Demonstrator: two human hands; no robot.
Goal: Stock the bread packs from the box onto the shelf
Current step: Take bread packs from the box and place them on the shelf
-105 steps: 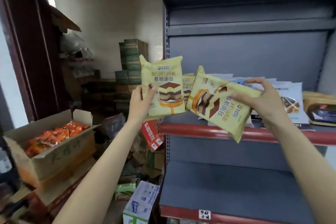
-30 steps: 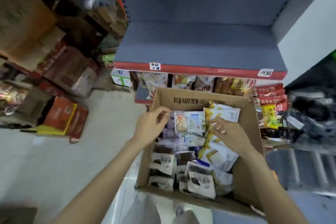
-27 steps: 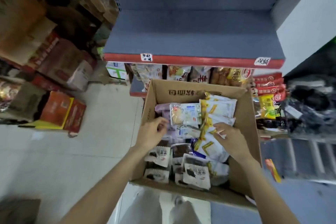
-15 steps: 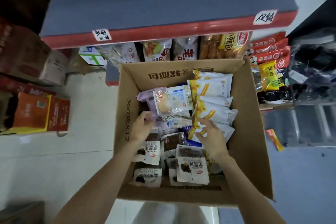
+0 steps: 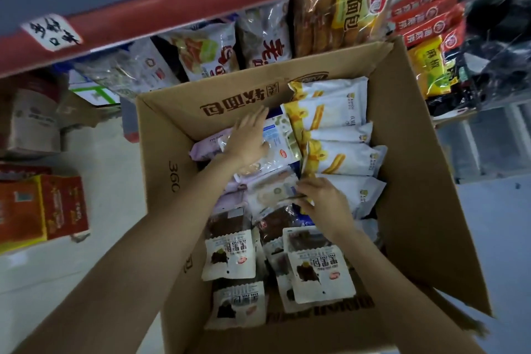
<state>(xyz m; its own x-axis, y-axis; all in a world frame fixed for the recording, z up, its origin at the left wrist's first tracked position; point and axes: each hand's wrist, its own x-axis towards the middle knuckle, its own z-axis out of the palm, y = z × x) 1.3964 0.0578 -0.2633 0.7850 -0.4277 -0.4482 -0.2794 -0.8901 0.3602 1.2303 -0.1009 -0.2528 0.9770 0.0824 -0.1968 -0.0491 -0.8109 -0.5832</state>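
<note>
View: I looked down into the box (image 5: 416,152) | Left hand (image 5: 249,139) lay flat, fingers straight, on a clear bread pack (image 5: 277,142) | Right hand (image 5: 324,201) pinched the edge of another pack (image 5: 271,191), nearer me, long axis running left-right.

A brown corrugated cardboard box (image 5: 413,169) is showing dark brown printed characters on its far inner wall, at twelve o'clock. At two o'clock inside it, white plastic bread packs with yellow stick patterns (image 5: 336,129) are lying, while white packs with dark brown bread pictures (image 5: 319,270) are sitting at six o'clock. At eleven o'clock a grey metal shelf with a red front edge (image 5: 172,8) is carrying a white handwritten label (image 5: 51,33).
</note>
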